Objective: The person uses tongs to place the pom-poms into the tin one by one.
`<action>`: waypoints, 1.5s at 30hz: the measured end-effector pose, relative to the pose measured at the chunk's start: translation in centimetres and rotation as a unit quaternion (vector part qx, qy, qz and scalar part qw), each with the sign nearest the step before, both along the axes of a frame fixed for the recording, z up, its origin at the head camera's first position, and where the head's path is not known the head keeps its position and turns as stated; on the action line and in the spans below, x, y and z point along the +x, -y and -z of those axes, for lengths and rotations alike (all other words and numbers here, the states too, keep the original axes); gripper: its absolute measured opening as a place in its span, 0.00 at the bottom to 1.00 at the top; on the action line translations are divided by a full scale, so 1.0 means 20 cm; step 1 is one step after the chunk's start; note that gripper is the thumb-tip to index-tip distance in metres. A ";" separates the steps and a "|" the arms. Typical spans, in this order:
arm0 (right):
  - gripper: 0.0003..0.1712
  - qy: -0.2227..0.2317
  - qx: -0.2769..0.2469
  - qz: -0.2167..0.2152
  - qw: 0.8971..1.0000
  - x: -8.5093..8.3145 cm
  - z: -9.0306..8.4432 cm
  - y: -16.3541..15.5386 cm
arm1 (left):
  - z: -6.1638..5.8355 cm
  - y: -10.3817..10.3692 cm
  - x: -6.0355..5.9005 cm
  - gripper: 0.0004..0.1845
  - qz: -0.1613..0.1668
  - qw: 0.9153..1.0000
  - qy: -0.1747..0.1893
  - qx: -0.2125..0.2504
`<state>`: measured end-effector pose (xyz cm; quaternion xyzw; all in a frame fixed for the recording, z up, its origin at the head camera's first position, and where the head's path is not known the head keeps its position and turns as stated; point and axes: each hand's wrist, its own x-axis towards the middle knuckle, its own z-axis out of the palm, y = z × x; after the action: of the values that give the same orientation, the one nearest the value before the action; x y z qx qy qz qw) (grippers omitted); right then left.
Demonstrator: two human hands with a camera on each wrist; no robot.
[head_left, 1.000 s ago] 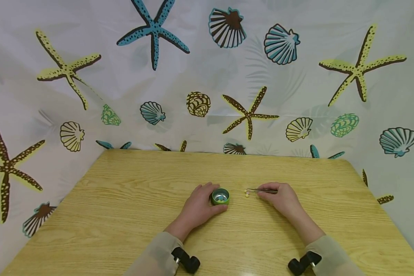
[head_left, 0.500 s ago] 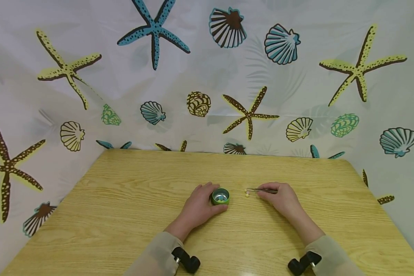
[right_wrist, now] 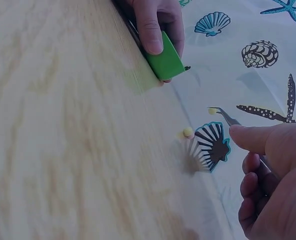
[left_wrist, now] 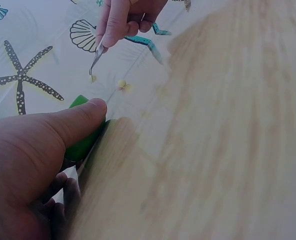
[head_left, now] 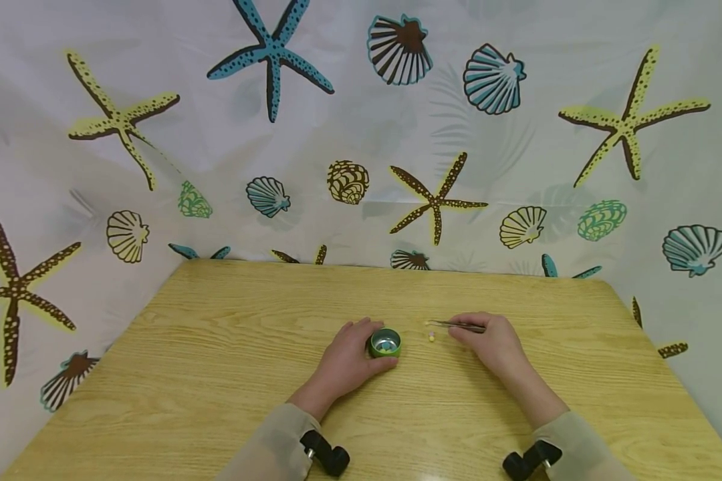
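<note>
My left hand (head_left: 345, 364) grips a small green tin (head_left: 385, 343) on the wooden table (head_left: 216, 374); pale beads lie inside it. In the left wrist view the thumb (left_wrist: 73, 122) lies against the tin (left_wrist: 83, 140). My right hand (head_left: 493, 344) holds thin metal tweezers (head_left: 457, 326), lifted slightly, with a small yellow bead (right_wrist: 212, 111) pinched at their tips. Another yellow bead (head_left: 431, 337) lies on the table just below the tips, between the two hands. It shows too in the right wrist view as a bead (right_wrist: 188, 132) beside the tweezers (right_wrist: 225, 116).
A curtain printed with starfish and shells (head_left: 361, 133) hangs behind and beside the table. Black wrist-camera mounts (head_left: 327, 457) sit on both sleeves. The table's right edge (head_left: 668, 361) runs close to the right forearm.
The right hand has raised the tweezers a little with one bead in their tips. One bead stays on the table. The left hand and tin have not moved.
</note>
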<state>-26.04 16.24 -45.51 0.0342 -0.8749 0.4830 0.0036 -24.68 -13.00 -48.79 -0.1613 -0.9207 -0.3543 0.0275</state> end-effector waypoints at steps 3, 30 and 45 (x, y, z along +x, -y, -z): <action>0.14 -0.006 0.000 -0.004 1.000 0.01 -0.02 0.02 | 0.00 0.00 0.00 0.39 0.000 1.000 0.002 0.000; 0.07 -0.041 -0.011 -0.077 0.996 0.10 -0.11 0.19 | -0.02 0.00 0.01 0.40 -0.004 1.000 0.005 -0.002; 0.07 -0.030 -0.020 -0.080 0.996 0.11 -0.07 0.23 | -0.03 0.00 0.01 0.40 -0.007 1.000 0.009 -0.001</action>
<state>-23.80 11.60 -44.18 0.1189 -0.8591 0.4978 -0.0082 -24.39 -12.98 -48.25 -0.1519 -0.9224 -0.3545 0.0209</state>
